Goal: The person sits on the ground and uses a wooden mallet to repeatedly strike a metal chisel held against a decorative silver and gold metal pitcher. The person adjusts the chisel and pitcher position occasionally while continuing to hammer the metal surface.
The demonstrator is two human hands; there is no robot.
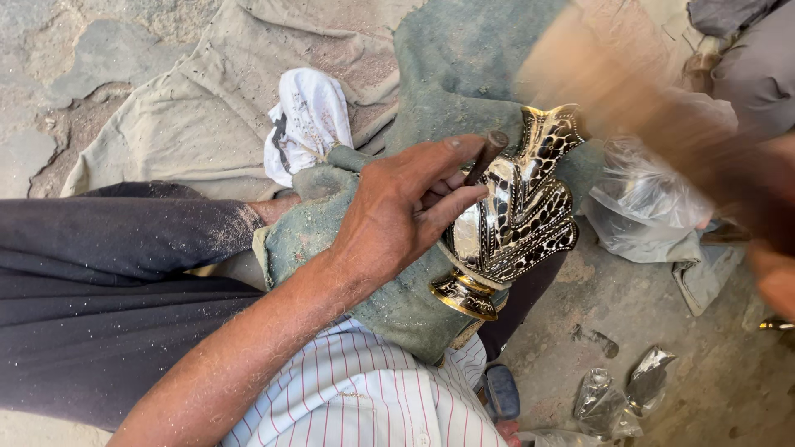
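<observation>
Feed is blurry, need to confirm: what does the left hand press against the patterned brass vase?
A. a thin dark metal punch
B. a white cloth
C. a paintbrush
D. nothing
A: the left hand pinches a thin dark punch with its tip set against the vase.

vase [517, 223] on lap cloth [397, 306] — bag [642, 207] right

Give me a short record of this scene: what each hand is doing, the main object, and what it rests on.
Left hand: holds a thin dark punch against the vase
Right hand: motion-blurred, contents unclear
Main object: black and gold engraved vase, lying tilted
Support: dusty green cloth over the lap
Nearby: white rag, clear plastic bag
</observation>
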